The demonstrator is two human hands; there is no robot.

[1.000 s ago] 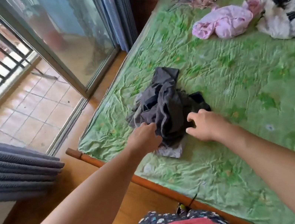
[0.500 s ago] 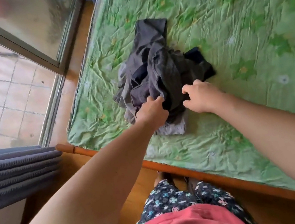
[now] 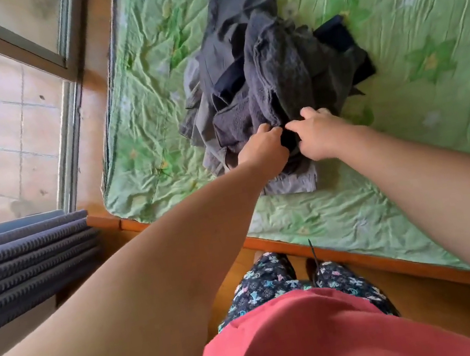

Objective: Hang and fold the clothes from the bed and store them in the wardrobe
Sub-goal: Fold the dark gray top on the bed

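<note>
no readable text, labels, brands or numbers anywhere in view

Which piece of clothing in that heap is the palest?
The light grey piece poking out under the pile, nearest the bed frame; the others are charcoal or navy.

Matt, nubbly dark grey cloth pile of clothes (image 3: 282,76) at 12 o'clock, crinkled green cloth sheet (image 3: 386,12), glossy orange wood bed frame (image 3: 398,271), ribbed blue cloth curtain (image 3: 23,259) at 9 o'clock
</note>
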